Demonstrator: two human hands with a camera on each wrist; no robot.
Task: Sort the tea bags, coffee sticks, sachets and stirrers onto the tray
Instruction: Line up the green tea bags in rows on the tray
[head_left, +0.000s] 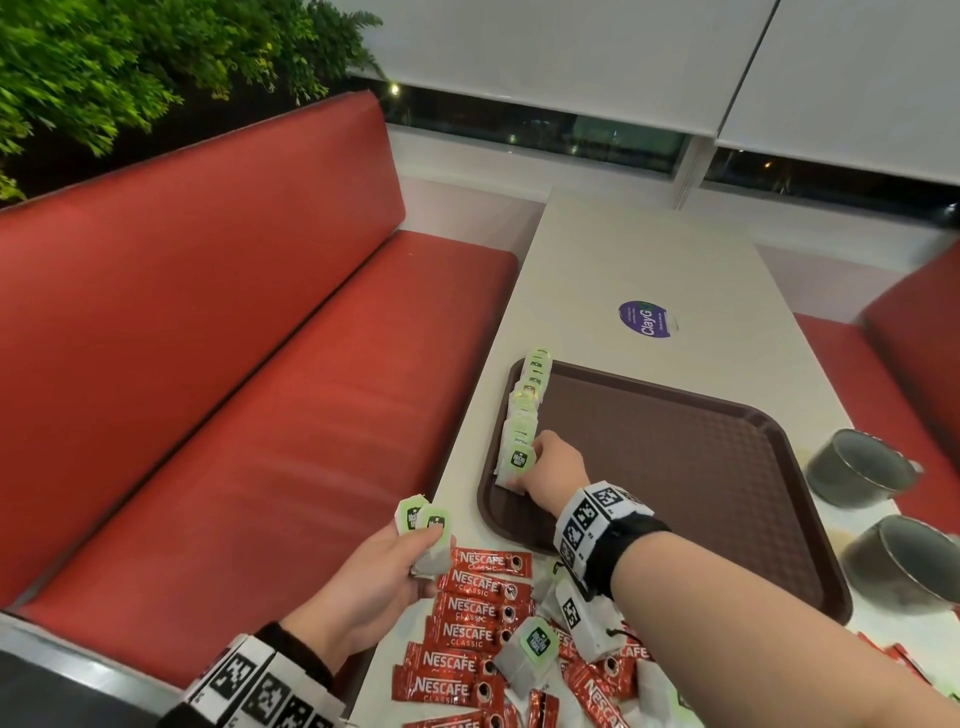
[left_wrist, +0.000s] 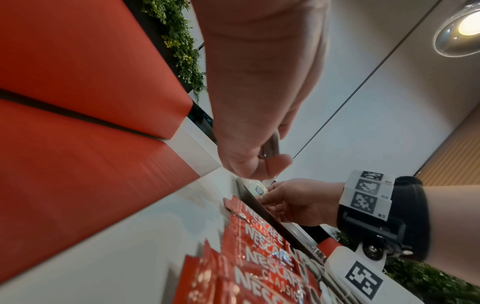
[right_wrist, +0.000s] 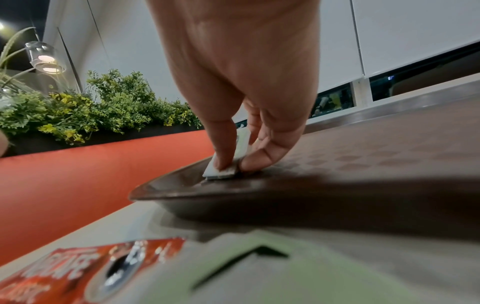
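A brown tray (head_left: 691, 467) lies on the pale table. Several green-tagged tea bags (head_left: 524, 410) stand in a row along its left rim. My right hand (head_left: 550, 467) pinches the nearest tea bag (head_left: 517, 460) at the near end of that row; in the right wrist view the thumb and a finger (right_wrist: 223, 148) press this tea bag (right_wrist: 221, 171) onto the tray floor (right_wrist: 363, 164). My left hand (head_left: 384, 566) holds two tea bags (head_left: 423, 535) above the table's left edge. Red Nescafe coffee sticks (head_left: 472, 623) and a loose tea bag (head_left: 530, 649) lie near me.
Two grey metal cups (head_left: 857, 467) (head_left: 904, 561) stand right of the tray. A round purple sticker (head_left: 644, 319) is on the table beyond it. A red bench seat (head_left: 234, 389) runs along the left. More sachets and sticks (head_left: 597, 670) lie under my right forearm.
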